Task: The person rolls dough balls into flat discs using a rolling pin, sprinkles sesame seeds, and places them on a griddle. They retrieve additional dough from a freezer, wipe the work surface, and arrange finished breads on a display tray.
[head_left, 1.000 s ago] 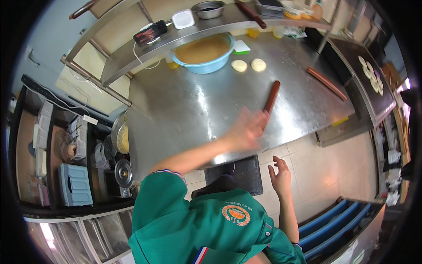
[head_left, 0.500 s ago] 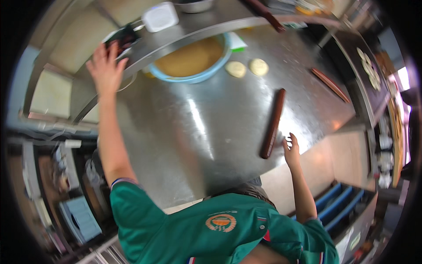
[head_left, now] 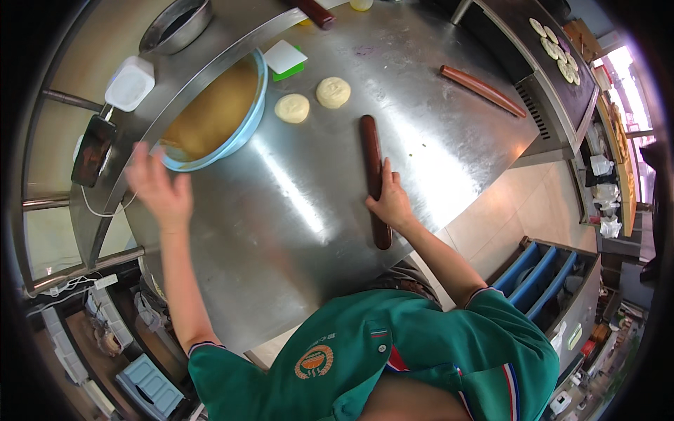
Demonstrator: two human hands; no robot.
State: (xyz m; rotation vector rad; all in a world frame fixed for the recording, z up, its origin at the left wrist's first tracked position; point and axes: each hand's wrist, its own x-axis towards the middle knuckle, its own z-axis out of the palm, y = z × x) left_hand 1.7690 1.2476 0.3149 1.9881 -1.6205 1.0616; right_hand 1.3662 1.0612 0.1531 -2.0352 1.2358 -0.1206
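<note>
My left hand (head_left: 158, 186) is raised at the near-left rim of the blue plastic bowl (head_left: 246, 126) of tan liquid or batter, fingers spread and slightly blurred. A phone (head_left: 95, 151) with a white cable lies on the shelf just left of it. My right hand (head_left: 390, 196) grips a dark red-brown rolling pin (head_left: 372, 147) lying lengthwise on the steel table (head_left: 295, 274), thumb on one side and fingers on the other. Beyond the pin sit two pale dough rounds (head_left: 292, 108) (head_left: 333, 92). A second rolling pin (head_left: 483, 91) lies at the right.
The steel shelf holds a white container (head_left: 130, 83), a metal bowl (head_left: 175, 24) and another pin (head_left: 312, 12). A white-and-green scraper (head_left: 286, 57) lies behind the dough. A griddle (head_left: 554, 52) with flat rounds stands at the right. Blue drawer slots (head_left: 533, 281) are below right.
My left hand has risen from over the table to beside the phone, then dropped slightly toward the bowl. My right hand has come up onto the rolling pin. The view has turned.
</note>
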